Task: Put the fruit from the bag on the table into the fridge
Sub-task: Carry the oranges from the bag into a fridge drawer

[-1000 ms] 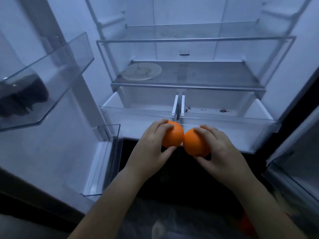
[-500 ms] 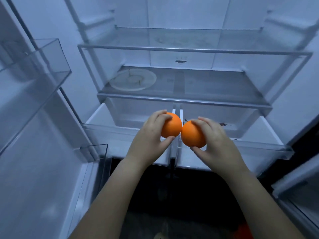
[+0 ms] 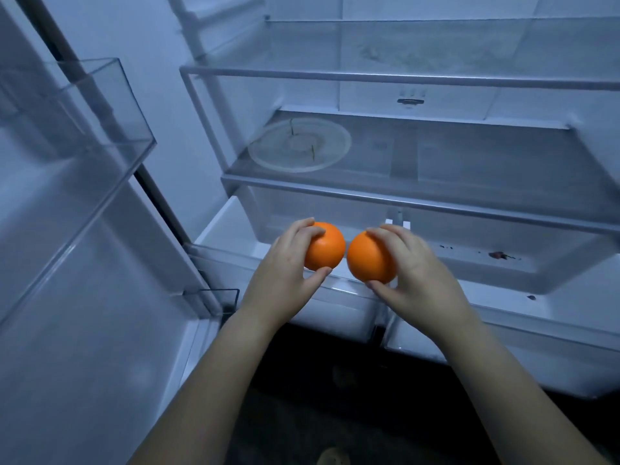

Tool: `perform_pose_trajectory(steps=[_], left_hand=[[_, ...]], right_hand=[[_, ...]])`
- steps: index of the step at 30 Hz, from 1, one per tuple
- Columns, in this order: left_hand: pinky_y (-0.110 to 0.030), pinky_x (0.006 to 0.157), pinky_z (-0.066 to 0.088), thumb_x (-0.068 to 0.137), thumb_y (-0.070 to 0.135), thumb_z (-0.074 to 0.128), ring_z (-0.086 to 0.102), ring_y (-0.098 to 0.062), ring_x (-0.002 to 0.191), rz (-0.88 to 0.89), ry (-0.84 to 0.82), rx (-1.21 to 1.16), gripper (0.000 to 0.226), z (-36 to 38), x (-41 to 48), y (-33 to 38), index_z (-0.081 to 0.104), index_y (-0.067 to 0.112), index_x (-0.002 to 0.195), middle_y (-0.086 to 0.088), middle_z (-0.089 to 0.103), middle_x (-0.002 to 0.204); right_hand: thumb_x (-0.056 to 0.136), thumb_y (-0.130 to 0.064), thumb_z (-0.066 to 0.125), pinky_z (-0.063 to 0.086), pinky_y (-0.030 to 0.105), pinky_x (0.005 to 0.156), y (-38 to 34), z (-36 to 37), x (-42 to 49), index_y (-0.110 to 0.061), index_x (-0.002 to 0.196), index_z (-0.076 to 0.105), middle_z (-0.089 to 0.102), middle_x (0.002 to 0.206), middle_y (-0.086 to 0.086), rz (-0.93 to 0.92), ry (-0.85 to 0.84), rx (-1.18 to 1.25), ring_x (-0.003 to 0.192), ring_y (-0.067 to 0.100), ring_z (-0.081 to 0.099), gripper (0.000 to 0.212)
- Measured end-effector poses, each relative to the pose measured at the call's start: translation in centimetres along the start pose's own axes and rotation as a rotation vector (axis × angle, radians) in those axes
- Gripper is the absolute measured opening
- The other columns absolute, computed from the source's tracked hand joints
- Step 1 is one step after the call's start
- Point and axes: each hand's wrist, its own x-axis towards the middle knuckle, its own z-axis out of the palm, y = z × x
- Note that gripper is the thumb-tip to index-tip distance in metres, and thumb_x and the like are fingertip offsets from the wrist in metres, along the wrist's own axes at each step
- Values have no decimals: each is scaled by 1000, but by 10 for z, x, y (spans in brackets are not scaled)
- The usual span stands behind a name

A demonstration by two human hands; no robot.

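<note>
I see the open fridge (image 3: 335,95) filling the frame. Its two bottom drawers (image 3: 503,317) at centre hold only a few dark crumbs; a round clear plate (image 3: 298,146) lies on the glass shelf (image 3: 469,169) above. My left hand (image 3: 285,273) and right hand (image 3: 419,273) each have a grip clenched on an orange, left orange (image 3: 327,246), right orange (image 3: 369,256), over the drawers. Door bin (image 3: 84,129) at upper left.

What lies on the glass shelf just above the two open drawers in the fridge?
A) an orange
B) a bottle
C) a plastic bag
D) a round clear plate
D: a round clear plate rests on the left part of the glass shelf, and the only oranges are the left one and the right one, held in the hands.
</note>
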Motion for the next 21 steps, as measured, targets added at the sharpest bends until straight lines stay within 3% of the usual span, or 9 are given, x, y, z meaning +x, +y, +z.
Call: perform_pose_trajectory(steps=[9,17,21], left_hand=[[-28,91,42,80,28,72,45,-15,121,-54,3,-2,52,-5,-2,-27,48,23,126,5,41,140],[-17,88,34,83,30,70,42,-9,121,-34,-14,-31,51,-16,-11,-35,45,21,127,4,39,141],[-21,88,38,82,28,70,45,-12,119,-23,3,-35,51,-16,-7,-40,46,19,126,3,40,139]], right_hand=[[76,-32,72,44,34,88,2,21,23,-30,138,36,38,143,-5,-16,-78,-23,128,19,36,72],[75,-36,73,44,35,92,-7,32,34,-29,138,36,40,140,-5,-46,-98,-27,126,19,39,73],[74,-37,73,45,37,93,-9,34,37,-28,138,37,41,139,-4,-47,-107,-27,125,19,40,73]])
